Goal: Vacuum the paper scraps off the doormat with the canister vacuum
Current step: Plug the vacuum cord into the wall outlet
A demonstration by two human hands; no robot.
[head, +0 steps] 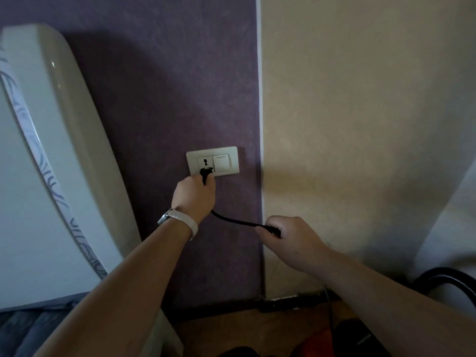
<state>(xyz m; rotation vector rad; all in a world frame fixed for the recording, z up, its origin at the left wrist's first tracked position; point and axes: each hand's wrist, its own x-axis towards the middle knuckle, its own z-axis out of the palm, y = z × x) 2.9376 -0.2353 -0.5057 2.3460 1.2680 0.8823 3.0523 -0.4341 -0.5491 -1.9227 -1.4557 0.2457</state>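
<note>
Walls in two tones back the scene: a purple wall [159,99] ahead of both hands and a beige wall [360,124] to the right of them, with a tall white appliance [38,176] standing well to the left. Low at the right, beyond the right forearm, part of a red and black vacuum [347,336] shows on the floor; the doormat and the paper scraps are out of frame. The person's left hand [194,195], a pale strap [180,220] on its wrist, has its grip closed round a black plug [205,173], held up against a cream socket plate [213,150] directly above the knuckles. The right hand [288,237], lower and to the right, pinches the black cord [231,220] that sags between the two grips. The plug's long axis points up and into the wall, its tip at the lower holes of the socket [204,162], which sits just left of a rocker switch [222,163]. Whether the pins are fully home cannot be told. By the look of it, the job is at its power-up step. The left hand, the nearer one, needs only a straight push forward into the plate while the right feeds slack.
</note>
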